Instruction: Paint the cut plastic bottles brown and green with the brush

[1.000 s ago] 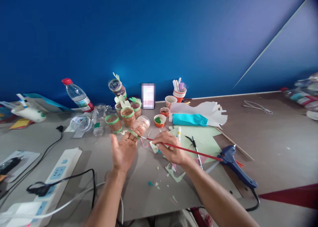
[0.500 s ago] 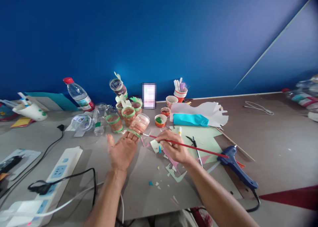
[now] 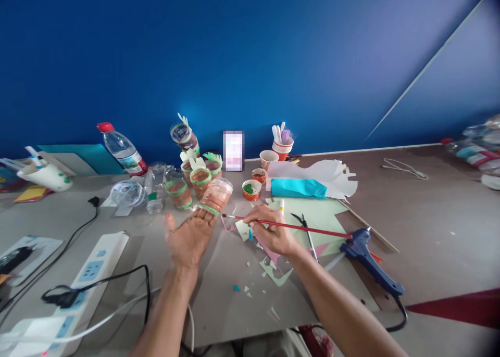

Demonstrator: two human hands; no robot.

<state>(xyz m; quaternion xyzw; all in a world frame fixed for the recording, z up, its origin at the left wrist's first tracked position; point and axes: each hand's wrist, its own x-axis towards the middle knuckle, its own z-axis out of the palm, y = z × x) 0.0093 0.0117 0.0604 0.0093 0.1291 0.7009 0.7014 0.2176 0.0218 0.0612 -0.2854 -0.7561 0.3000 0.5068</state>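
Observation:
A clear plastic cup [image 3: 217, 194], streaked brown with a green band at its near edge, lies tilted on the fingers of my left hand [image 3: 191, 240]. That palm faces up with the thumb apart; the fingertips are hidden at the cup, and I cannot tell whether they go inside it. My right hand [image 3: 271, 229] pinches a long red paintbrush [image 3: 300, 226]. The brush's dark tip is close beside the green band; contact is unclear. Behind the cup stand several similar brown cups [image 3: 201, 182] with green bands, some with pale green paper cutouts on top.
Paper cups of green paint [image 3: 251, 190] and brown paint [image 3: 258, 176] stand beyond my right hand. Paper scraps, a pen [image 3: 310, 237] and a blue glue gun [image 3: 365, 258] lie rightward. On the left are a power strip [image 3: 96, 266], cables and a red-capped bottle [image 3: 123, 151].
The paintbrush tip has shifted slightly down and left, near the cup's green band. The cup has turned a little on my left fingers. The view has moved slightly.

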